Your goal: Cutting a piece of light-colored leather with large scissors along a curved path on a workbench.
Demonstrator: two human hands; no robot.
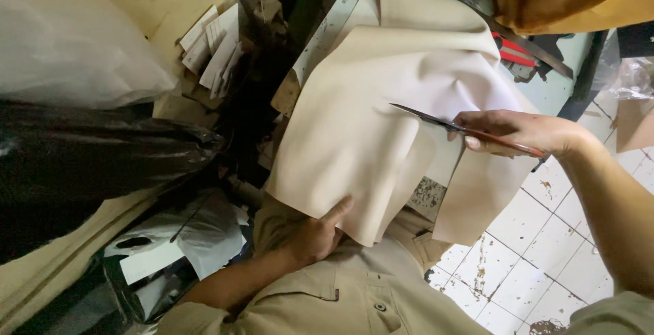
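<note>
Pinching the near lower edge of the cream sheet (354, 124) against the lap, the left hand (315, 234) held it with thumb on top, while farther out the right hand (519, 133) gripped scissors (449, 126), blades meeting the sheet's right edge over the table (555, 83).

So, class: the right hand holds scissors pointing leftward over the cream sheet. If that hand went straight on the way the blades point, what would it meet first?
Probably the cream sheet itself: the scissors in the right hand point left across its raised fold, so the blade tips would run into that material first. Depth is unclear, so they might skim above it.
</note>
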